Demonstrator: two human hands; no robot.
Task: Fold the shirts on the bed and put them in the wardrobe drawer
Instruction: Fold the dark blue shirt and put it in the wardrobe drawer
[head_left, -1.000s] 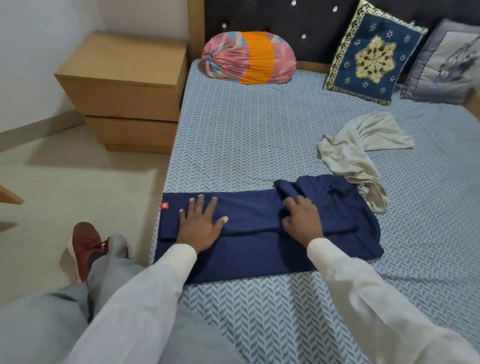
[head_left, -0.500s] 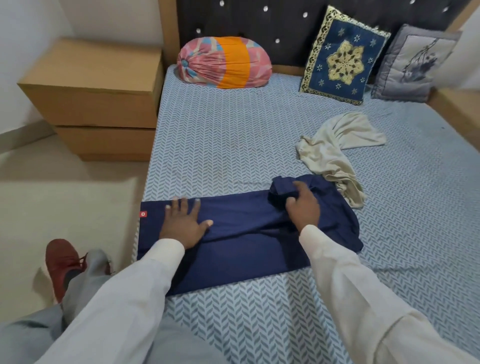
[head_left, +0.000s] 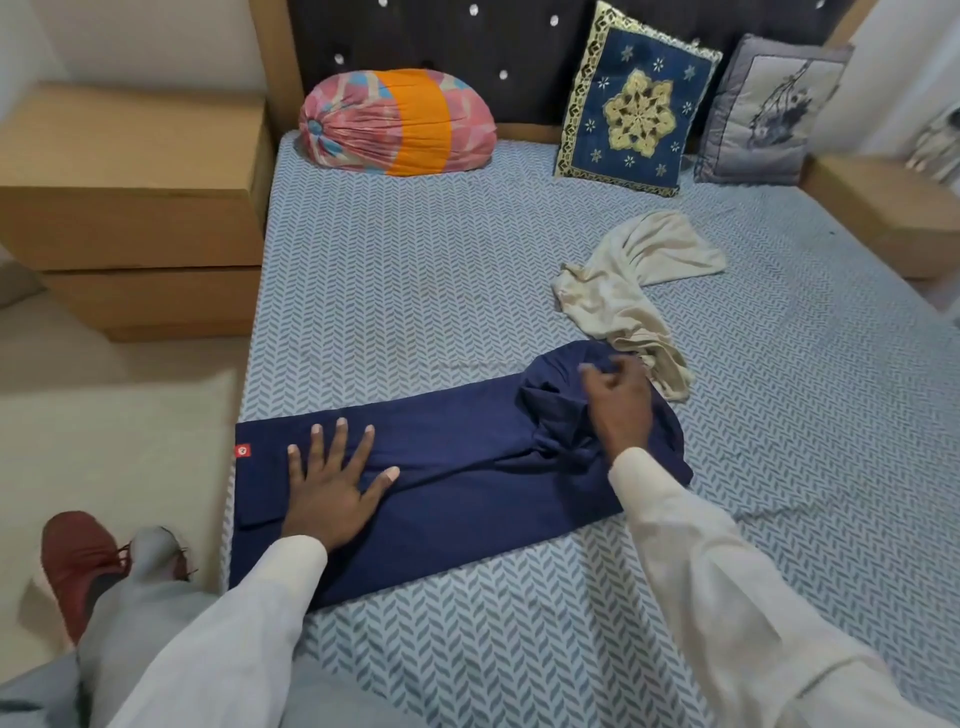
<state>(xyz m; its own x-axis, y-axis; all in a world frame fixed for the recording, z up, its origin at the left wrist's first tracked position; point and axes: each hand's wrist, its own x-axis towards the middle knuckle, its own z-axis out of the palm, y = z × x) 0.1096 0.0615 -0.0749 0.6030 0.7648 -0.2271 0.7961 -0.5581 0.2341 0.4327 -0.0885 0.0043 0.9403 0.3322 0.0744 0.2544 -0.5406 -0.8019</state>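
Observation:
A navy shirt (head_left: 457, 467) lies folded into a long strip across the near left part of the bed (head_left: 415, 291), its end with a small red tag at the bed's left edge. My left hand (head_left: 332, 478) presses flat on its left part, fingers spread. My right hand (head_left: 618, 400) is at the bunched right end, fingers curled and pinching a fold of the navy cloth. A crumpled cream shirt (head_left: 623, 291) lies just beyond the navy shirt's right end, touching it.
A wooden nightstand (head_left: 135, 208) with drawers stands left of the bed. At the headboard sit a pink and orange bolster (head_left: 395, 124), a blue embroidered cushion (head_left: 639, 104) and a grey cushion (head_left: 769, 109). Another wooden unit (head_left: 883, 208) is on the right. My red shoe (head_left: 78, 561) is on the floor.
My right hand has moved farther along the navy shirt's bunched end, toward the cream shirt, and lifted a fold. The left hand stays pressed flat. The view has shifted right.

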